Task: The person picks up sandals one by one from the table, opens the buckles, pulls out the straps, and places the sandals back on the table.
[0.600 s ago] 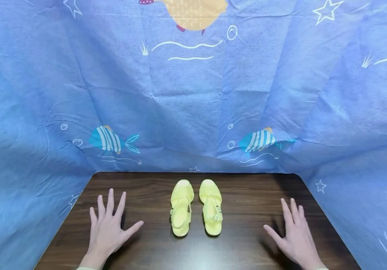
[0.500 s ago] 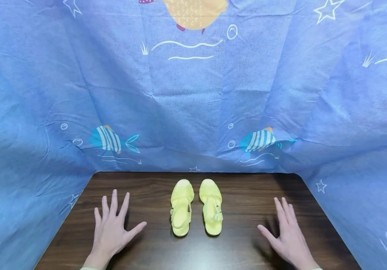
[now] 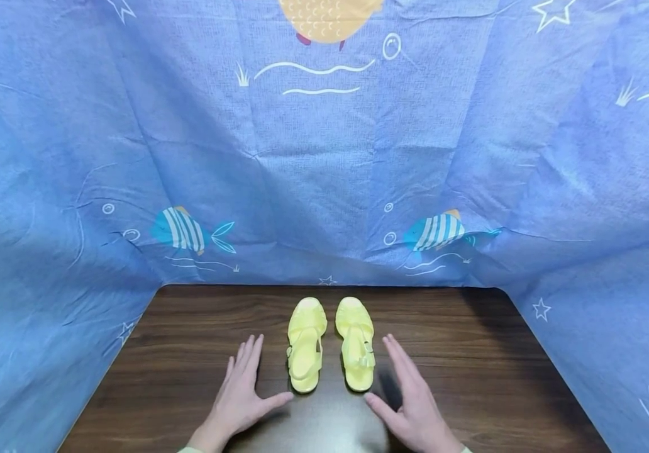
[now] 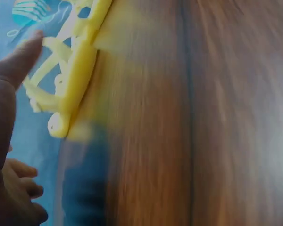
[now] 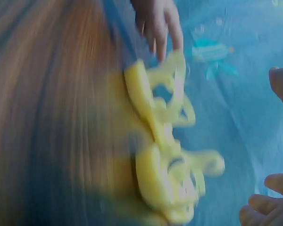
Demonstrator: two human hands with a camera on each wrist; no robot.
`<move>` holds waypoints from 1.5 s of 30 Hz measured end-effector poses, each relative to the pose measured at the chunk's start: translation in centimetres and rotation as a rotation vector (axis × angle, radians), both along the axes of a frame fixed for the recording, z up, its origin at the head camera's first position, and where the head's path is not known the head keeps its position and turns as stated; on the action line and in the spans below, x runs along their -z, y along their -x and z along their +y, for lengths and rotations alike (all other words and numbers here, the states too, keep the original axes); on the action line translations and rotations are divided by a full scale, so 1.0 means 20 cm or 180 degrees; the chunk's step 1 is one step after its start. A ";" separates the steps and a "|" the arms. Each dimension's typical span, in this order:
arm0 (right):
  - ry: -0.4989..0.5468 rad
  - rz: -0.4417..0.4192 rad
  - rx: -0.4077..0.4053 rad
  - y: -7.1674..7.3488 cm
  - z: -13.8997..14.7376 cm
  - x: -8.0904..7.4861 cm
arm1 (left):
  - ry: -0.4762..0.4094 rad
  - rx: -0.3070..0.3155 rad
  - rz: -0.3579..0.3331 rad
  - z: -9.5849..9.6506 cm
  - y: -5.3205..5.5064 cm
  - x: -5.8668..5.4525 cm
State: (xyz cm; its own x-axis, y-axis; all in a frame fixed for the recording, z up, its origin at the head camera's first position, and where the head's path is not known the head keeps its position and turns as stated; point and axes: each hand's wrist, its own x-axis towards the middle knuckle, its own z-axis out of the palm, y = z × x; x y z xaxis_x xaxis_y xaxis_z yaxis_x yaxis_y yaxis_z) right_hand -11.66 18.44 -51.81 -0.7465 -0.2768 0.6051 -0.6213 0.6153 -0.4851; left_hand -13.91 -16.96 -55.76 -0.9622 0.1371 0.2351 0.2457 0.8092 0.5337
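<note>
Two pale yellow strappy sandals stand side by side on the dark wooden table, toes toward the back. My left hand (image 3: 241, 391) is just left of the left sandal (image 3: 305, 346), fingers straight and thumb spread toward its heel. To the right of the right sandal (image 3: 356, 345), my right hand (image 3: 412, 402) has its fingers extended, the thumb tip close to the heel. Neither hand holds anything. In the left wrist view, the thumb (image 4: 19, 61) overlaps the sandal straps (image 4: 47, 99). The right wrist view shows both sandals, blurred, with the fingers at the right edge.
The brown wood-grain table (image 3: 200, 314) has rounded back corners. A blue cloth (image 3: 324, 163) printed with fish, stars and bubbles hangs behind it and along both sides. Light reflects off the tabletop in front of the sandals.
Both hands have moved inward from the table's sides to beside the sandals, with fingers closer together. The sandals have stayed in place; the head view has tilted slightly down.
</note>
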 end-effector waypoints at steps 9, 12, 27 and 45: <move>0.0089 -0.0052 -0.0440 0.01 -0.25 0.01 | -0.0510 0.0359 -0.0608 0.12 0.06 0.01; 0.0001 -0.0329 -0.0450 0.02 -0.31 0.04 | -0.0522 0.0415 -0.0612 0.15 0.08 0.02; -0.0034 -0.1742 -0.0456 0.16 -0.51 0.16 | -0.0555 0.0436 -0.0630 0.18 0.11 0.03; 0.0436 -0.1930 -0.0576 0.17 -0.53 0.19 | -0.0752 0.0476 -0.0447 0.18 0.06 0.03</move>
State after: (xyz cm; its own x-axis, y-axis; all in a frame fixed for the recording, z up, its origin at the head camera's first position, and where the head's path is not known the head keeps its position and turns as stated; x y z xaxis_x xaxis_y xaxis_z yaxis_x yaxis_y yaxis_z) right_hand -15.06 7.76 -55.63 -0.9157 -0.3805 0.1293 -0.3004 0.4343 -0.8492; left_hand -15.06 -13.36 -56.36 -0.9608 0.2371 0.1435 0.2633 0.6192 0.7398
